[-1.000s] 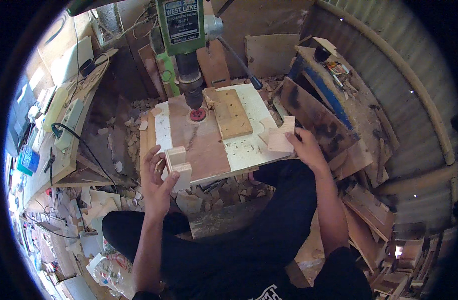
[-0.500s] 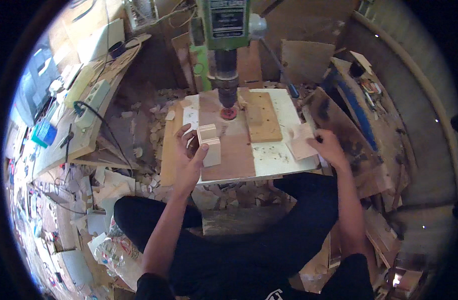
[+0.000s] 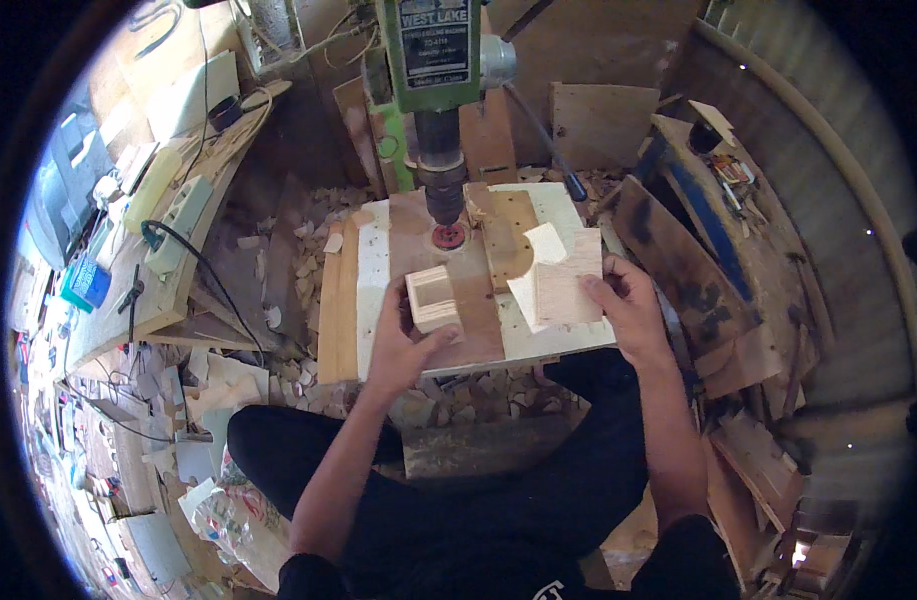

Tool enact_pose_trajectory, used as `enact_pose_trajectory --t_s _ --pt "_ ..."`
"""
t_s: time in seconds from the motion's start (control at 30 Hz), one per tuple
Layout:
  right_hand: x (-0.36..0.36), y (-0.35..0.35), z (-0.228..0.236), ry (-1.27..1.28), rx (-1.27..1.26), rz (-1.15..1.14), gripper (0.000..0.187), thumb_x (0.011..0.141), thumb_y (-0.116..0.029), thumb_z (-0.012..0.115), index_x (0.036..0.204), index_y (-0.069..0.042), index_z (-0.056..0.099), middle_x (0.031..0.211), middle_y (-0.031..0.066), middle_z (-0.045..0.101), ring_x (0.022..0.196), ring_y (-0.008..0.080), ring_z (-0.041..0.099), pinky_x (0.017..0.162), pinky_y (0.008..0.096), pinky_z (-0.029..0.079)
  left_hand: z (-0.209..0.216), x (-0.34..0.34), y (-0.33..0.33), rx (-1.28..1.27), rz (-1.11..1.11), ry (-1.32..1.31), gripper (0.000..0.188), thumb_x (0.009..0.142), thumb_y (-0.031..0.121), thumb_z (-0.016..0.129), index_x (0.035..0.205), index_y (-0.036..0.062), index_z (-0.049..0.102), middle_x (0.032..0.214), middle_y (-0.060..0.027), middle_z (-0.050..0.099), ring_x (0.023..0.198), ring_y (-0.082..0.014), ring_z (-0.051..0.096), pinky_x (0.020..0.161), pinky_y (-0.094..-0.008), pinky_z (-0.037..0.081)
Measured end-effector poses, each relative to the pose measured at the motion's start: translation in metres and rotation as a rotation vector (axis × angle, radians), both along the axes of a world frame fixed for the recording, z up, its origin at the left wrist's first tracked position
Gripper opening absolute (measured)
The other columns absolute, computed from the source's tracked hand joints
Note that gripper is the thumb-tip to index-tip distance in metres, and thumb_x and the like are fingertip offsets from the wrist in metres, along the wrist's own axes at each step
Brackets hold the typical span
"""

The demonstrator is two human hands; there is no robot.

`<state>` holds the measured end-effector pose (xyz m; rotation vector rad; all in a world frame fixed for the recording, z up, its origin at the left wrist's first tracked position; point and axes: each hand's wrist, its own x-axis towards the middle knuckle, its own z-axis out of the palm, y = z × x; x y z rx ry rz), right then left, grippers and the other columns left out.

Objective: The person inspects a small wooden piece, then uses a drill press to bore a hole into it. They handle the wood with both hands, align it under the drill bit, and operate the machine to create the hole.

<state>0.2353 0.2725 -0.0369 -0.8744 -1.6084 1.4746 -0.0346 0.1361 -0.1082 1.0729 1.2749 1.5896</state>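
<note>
My left hand [image 3: 404, 345] is closed round a small stack of pale wood pieces [image 3: 435, 298], whose upper face shows a recess between raised edges. My right hand [image 3: 629, 310] pinches a thin rectangular wood piece [image 3: 571, 290] by its right edge, thumb on top. Partly behind that lies a lighter wood piece [image 3: 547, 243] with a curved edge; whether the right hand holds it too, I cannot tell. Beyond both hands, a green drill press [image 3: 434, 60] points its chuck [image 3: 444, 190] down at a round red bit [image 3: 449, 236] close above the board.
Under the drill is a white worktable [image 3: 374, 290] bearing a brown board [image 3: 474, 330] and a yellowish wood block [image 3: 509, 215]. A bench [image 3: 194, 260] with a power strip [image 3: 179, 225] stands left. Planks [image 3: 679, 260] lean at right. Wood scraps [image 3: 224, 385] litter the floor.
My right hand has moved left with the wood piece, bringing it nearer the left hand. The left hand has shifted slightly right and tilted its stack. The view has moved a little.
</note>
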Motion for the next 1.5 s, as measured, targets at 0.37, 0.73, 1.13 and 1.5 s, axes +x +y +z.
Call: enact_pose_trajectory --t_s 0.37,0.73,1.13,1.5 --pt "-0.047 -0.029 0.041 0.222 0.092 -0.012 0.01 0.096 -0.007 0.066 0.092 -0.005 0.056 0.08 -0.0024 0.063 0.072 0.0007 0.054 0.064 0.0205 0.043 0.012 0.091 0.035 -0.145 -0.269 0.04 0.081 0.077 0.012 0.083 0.142 -0.004 0.037 0.14 -0.019 0.05 0.128 -0.0278 0.052 0.109 -0.0396 0.042" --pt "-0.088 -0.051 0.049 0.239 0.069 0.146 0.006 0.096 -0.002 0.063 0.094 -0.002 0.057 0.085 -0.0011 0.064 0.078 0.0011 0.055 0.07 0.02 0.045 -0.022 0.119 0.074 0.225 -0.123 0.378 0.054 0.084 0.025 0.072 0.127 -0.0015 0.053 0.109 -0.0206 0.068 0.101 -0.0357 0.068 0.085 -0.0462 0.052" --pt "-0.075 -0.067 0.035 0.362 0.027 -0.04 0.007 0.097 -0.004 0.063 0.097 -0.001 0.056 0.093 0.003 0.065 0.082 0.0035 0.057 0.073 0.0214 0.047 0.021 0.056 -0.006 -0.021 0.072 0.131 0.043 0.097 0.019 0.058 0.134 -0.0017 0.053 0.126 -0.0156 0.063 0.116 -0.0282 0.061 0.099 -0.0391 0.048" --pt "-0.07 -0.08 0.013 0.231 0.102 -0.054 0.008 0.097 -0.005 0.064 0.099 0.0 0.057 0.091 0.0011 0.062 0.078 0.0036 0.052 0.073 0.021 0.044 0.071 0.027 -0.045 0.043 0.104 -0.08 0.033 0.096 0.01 0.064 0.125 -0.0038 0.059 0.091 -0.003 0.064 0.076 -0.0067 0.058 0.067 -0.0236 0.05"
